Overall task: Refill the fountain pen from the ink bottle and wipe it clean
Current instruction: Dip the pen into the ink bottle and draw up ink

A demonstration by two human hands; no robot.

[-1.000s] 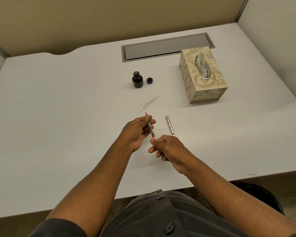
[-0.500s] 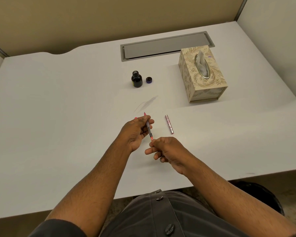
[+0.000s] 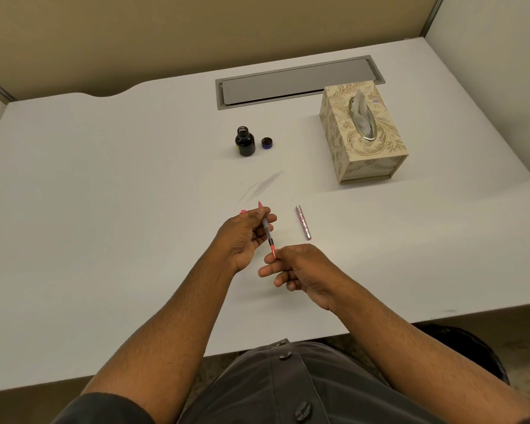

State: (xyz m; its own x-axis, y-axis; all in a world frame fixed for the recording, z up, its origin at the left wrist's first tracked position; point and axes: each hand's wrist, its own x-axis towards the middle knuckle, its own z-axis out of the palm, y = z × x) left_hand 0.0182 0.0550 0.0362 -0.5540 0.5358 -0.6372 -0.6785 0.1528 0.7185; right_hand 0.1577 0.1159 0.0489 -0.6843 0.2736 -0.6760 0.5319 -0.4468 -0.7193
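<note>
The fountain pen, stripped of its outer sleeve, sits just below the middle of the frame, nib pointing up-frame. It looks light, thin, stiff and smooth, probably slippery, and the clear ink tube seems fragile, so hold the ends gently. The left hand has its fingers closed round the nib end; the right hand pinches the red knob. To the right on the table lies the pink sleeve. Further up stand the open ink bottle, its cap and the tissue box.
</note>
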